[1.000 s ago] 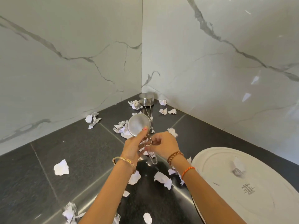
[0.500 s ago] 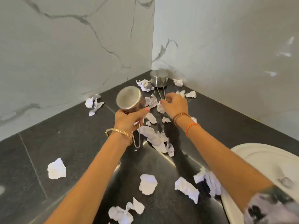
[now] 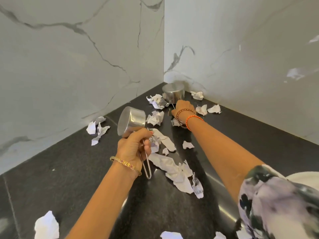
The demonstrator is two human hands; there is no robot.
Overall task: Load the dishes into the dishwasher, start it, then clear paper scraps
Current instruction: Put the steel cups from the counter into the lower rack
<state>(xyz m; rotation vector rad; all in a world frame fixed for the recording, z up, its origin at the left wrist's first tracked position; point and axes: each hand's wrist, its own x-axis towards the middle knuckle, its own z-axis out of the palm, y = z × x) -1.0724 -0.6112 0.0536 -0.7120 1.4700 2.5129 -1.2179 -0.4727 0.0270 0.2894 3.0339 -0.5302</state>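
Observation:
My left hand (image 3: 133, 146) grips the wire handle of a steel measuring cup (image 3: 131, 120), held tilted above the black counter. A second steel measuring cup (image 3: 173, 94) stands upside down in the far corner where the two walls meet. My right hand (image 3: 183, 106) reaches to it and lies over its thin wire handle, with the fingers hidden behind the back of the hand. Several crumpled white paper scraps (image 3: 174, 167) lie scattered over the counter around both hands.
Marble-patterned walls (image 3: 86, 66) close the corner on the left and the back. The black counter (image 3: 60, 169) holds more paper scraps at the near left (image 3: 46, 225) and by the left wall (image 3: 96, 127). A white plate edge (image 3: 303, 177) shows at the right behind my sleeve.
My right hand has stretched farther into the corner and now reaches the second cup's handle. My left hand keeps the first cup, now lower and closer to me in view.

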